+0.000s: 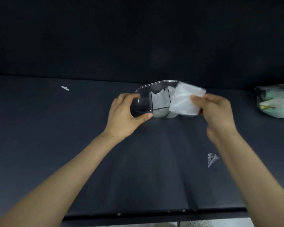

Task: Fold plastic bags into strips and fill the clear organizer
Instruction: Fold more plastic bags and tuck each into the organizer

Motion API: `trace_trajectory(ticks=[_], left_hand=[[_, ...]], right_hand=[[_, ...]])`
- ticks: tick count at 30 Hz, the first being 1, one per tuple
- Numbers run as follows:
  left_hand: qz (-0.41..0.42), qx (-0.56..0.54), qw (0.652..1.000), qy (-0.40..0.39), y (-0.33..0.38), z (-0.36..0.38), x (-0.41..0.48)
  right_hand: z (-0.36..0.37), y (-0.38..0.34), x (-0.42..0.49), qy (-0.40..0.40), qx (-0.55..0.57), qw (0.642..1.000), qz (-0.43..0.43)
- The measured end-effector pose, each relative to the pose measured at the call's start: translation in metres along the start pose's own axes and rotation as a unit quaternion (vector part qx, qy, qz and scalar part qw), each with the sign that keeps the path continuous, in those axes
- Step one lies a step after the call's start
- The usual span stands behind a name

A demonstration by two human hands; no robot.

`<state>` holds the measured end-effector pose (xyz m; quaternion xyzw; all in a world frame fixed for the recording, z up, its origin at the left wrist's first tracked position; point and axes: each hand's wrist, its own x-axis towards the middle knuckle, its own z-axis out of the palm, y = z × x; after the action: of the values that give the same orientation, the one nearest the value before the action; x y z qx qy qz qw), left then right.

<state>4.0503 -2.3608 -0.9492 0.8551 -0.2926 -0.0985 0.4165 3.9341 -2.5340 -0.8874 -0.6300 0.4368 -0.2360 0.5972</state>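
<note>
Gripping clear organizer mid-frame with left fingers, for steadiness. Pinching folded bag in right fingers, for slotting in.

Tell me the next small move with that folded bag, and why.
Probably push the folded bag down into the organizer's right-end compartment. The right hand pinches it at that end, and the left hand grips the organizer's left end, steadying it. The middle compartment seems to hold white plastic already. Whether the bag is partly in, I cannot tell.
</note>
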Motion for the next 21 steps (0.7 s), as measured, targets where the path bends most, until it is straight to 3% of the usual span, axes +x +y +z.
trace_trajectory(ticks=[6, 9, 11, 15, 18, 21], left_hand=[[0.013, 0.062, 0.986, -0.155, 0.012, 0.015, 0.052], [0.016, 0.062, 0.982, -0.178, 0.013, 0.023, 0.062], [0.016, 0.06, 0.983, -0.173, 0.011, 0.025, 0.064], [0.015, 0.044, 0.985, -0.165, 0.006, 0.019, 0.057], [0.018, 0.045, 0.985, -0.166, 0.003, 0.012, 0.049], [0.017, 0.045, 0.984, -0.17, 0.001, 0.003, 0.037]], right_hand=[[0.01, -0.021, 0.054, -0.058, -0.065, 0.996, 0.022], [0.023, -0.014, 0.059, -0.084, -0.083, 0.993, -0.001], [0.024, -0.002, 0.062, -0.081, -0.166, 0.981, -0.062], [0.022, 0.014, 0.057, -0.05, -0.394, 0.89, -0.222], [0.019, 0.023, 0.051, -0.048, -0.43, 0.831, -0.351], [0.016, 0.031, 0.046, -0.107, -0.437, 0.799, -0.399]])
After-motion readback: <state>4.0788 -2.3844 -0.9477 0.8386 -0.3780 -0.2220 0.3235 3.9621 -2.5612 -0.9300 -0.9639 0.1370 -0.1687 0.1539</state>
